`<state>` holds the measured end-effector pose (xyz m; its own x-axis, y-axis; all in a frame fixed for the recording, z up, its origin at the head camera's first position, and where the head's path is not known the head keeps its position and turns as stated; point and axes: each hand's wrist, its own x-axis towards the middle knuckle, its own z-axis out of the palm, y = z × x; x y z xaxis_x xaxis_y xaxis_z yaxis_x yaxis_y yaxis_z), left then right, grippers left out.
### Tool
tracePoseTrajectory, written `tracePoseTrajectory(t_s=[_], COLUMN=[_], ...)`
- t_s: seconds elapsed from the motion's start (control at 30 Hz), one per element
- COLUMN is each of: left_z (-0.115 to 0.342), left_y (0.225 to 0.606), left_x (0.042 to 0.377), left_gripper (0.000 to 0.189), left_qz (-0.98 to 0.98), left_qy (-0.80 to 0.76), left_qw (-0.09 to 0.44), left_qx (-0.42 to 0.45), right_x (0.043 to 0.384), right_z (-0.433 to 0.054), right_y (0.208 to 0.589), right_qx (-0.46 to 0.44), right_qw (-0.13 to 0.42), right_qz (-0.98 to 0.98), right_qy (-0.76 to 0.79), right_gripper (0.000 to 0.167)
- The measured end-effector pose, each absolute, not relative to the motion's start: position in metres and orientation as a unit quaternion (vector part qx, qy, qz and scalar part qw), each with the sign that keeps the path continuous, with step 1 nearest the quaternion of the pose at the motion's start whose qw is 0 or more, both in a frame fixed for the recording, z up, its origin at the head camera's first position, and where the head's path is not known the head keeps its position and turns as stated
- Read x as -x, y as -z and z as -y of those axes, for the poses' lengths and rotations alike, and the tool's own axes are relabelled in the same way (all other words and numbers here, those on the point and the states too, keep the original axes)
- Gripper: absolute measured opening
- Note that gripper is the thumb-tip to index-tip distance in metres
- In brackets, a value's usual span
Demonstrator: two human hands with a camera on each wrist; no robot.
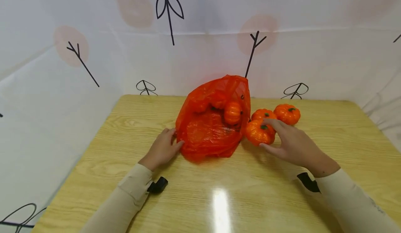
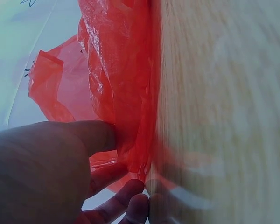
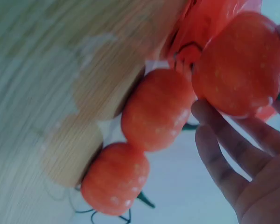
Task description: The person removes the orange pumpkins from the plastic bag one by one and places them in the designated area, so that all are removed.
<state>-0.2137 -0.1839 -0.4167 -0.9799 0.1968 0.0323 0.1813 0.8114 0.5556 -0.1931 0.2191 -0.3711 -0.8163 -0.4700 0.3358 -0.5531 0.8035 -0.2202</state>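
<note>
A red, see-through plastic bag (image 1: 205, 130) lies on the table with its mouth toward me. At its left edge my left hand (image 1: 161, 149) holds the film; in the left wrist view the thumb (image 2: 95, 135) lies on the near side and fingertips show lower down by the tabletop. Inside the bag sits a small orange toy pumpkin (image 1: 233, 113), with more orange shapes dimly visible behind the film. Just right of the bag my right hand (image 1: 292, 144) grips another toy pumpkin (image 3: 242, 65), raised off the table in the right wrist view.
Two more toy pumpkins, a nearer one (image 3: 156, 109) and a farther one (image 1: 287, 114), stand on the wooden table (image 1: 131, 121) beyond my right hand. A white patterned cloth (image 1: 200, 55) hangs behind the table and along its sides. Black straps (image 1: 158, 185) sit at the wrists.
</note>
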Motion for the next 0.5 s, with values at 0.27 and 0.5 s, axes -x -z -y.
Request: tracePoseTrajectory(t_s=[0.27,0.5], left_z=[0.185,0.185], left_y=[0.416,0.417], left_x=[0.213,0.214], left_gripper=[0.04,0.043], left_qz=[-0.952,-0.953], left_qy=[-0.29,-0.285], left_qw=[0.016,0.014], left_qx=[-0.098,-0.103], right_x=[0.196,0.196], right_z=[-0.228,-0.233], right_y=[0.367,0.368], right_qx=[-0.247,-0.236], right_qw=[0.058,0.036], right_qz=[0.955,0.958], right_qy=[-0.154,-0.159], right_gripper=[0.062,0.065])
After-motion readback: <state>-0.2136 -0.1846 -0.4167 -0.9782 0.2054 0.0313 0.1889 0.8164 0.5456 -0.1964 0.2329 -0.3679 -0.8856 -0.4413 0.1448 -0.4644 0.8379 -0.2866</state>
